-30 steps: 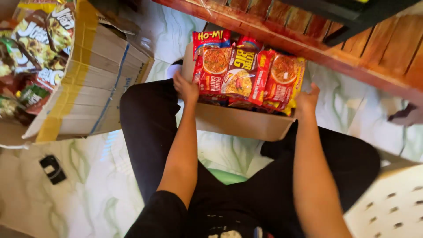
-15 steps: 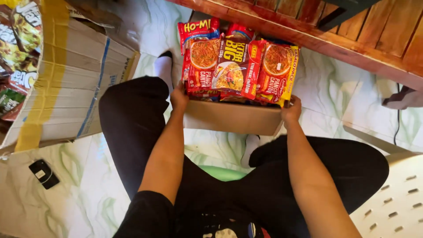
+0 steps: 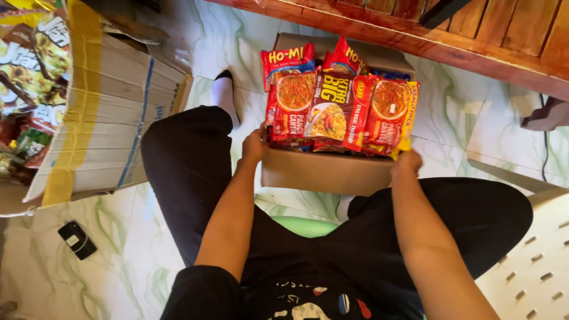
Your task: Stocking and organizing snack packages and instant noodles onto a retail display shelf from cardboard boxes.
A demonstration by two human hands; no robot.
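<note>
The left hand (image 3: 256,144) clamps one end of a row of red noodle packets (image 3: 341,112); the right hand (image 3: 406,161) closes on the far end, its fingers probably hidden behind the yellow-edged pack. The row sits between both hands, over the small cardboard box (image 3: 326,170) just below them. Squeeze evenly inward, keep the packets level, and lower both ends together so none slips out

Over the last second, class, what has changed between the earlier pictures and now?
Both hands came down from the noodle packets to the near edge of the small cardboard box: left hand at its left corner, right hand at its right. Packets remain stacked in the box; the big carton remains at left.
</note>
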